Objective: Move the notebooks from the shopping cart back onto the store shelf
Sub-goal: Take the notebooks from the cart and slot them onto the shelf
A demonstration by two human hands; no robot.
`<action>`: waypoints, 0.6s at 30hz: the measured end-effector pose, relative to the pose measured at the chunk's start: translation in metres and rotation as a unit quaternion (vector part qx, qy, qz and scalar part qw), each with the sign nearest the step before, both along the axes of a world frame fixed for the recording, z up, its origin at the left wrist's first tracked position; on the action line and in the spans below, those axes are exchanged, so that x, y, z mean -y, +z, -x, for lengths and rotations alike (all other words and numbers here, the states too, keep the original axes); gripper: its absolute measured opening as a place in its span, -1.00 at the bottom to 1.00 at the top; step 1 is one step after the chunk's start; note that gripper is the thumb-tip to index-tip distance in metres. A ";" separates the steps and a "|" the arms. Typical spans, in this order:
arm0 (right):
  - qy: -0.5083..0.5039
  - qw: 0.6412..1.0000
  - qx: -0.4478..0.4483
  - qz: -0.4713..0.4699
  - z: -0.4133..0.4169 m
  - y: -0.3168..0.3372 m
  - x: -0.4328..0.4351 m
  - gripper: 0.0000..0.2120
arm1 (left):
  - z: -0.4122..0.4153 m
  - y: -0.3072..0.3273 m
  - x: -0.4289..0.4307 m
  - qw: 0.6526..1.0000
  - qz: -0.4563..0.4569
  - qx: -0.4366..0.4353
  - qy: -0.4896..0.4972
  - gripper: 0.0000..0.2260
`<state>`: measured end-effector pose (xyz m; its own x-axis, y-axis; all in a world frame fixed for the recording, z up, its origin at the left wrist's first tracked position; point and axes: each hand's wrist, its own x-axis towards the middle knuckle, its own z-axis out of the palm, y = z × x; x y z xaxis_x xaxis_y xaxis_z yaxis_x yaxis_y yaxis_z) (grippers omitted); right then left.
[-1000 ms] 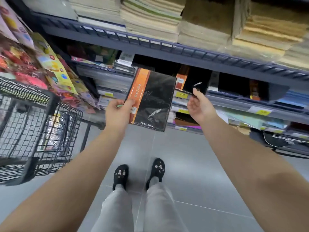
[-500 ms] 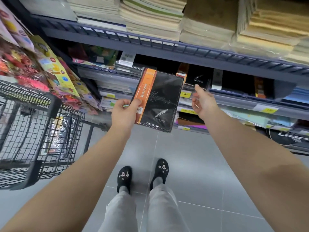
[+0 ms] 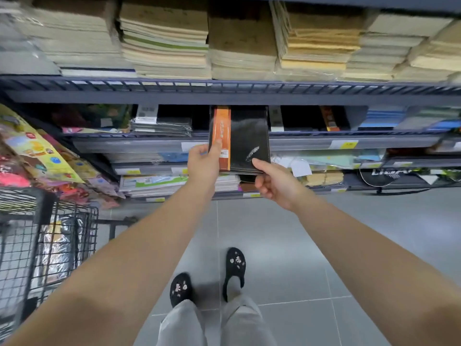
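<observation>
A black notebook with an orange band and a feather mark is held upright, its top edge inside the opening of the second store shelf. My left hand grips its lower left side, thumb on the orange band. My right hand pinches its lower right corner, thumb on the cover. Similar black notebooks lie on that shelf to the right. The wire shopping cart stands at the left with wrapped items inside.
Stacks of paper notebooks fill the upper shelf. Colourful sticker packs hang at the left above the cart. Lower shelves hold folders and pads. My feet stand on grey floor tiles in front of the shelf.
Both hands have lifted the notebook up and forward into the shelf opening. My right hand moved from beside the shelf to the notebook's lower right corner and took hold.
</observation>
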<state>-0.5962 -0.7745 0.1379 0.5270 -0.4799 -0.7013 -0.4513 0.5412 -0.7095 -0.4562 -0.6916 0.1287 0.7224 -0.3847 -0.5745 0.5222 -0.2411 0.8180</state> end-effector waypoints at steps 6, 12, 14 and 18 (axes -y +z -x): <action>-0.169 0.985 0.004 -0.046 -0.025 -0.011 0.033 -0.70 | -0.029 -0.015 0.013 0.997 0.001 -0.060 -0.046 -0.72; -0.188 0.977 0.027 -0.100 -0.032 -0.031 0.024 -0.72 | -0.045 -0.055 -0.007 0.944 -0.158 0.168 -0.236 -0.54; -0.142 0.988 0.014 -0.066 -0.039 -0.036 0.021 -0.76 | -0.052 -0.064 -0.004 0.848 -0.246 0.295 -0.364 -0.45; -0.101 0.995 0.005 0.017 -0.061 -0.043 0.026 -0.81 | -0.057 -0.075 0.016 0.693 -0.339 0.417 -0.480 -0.30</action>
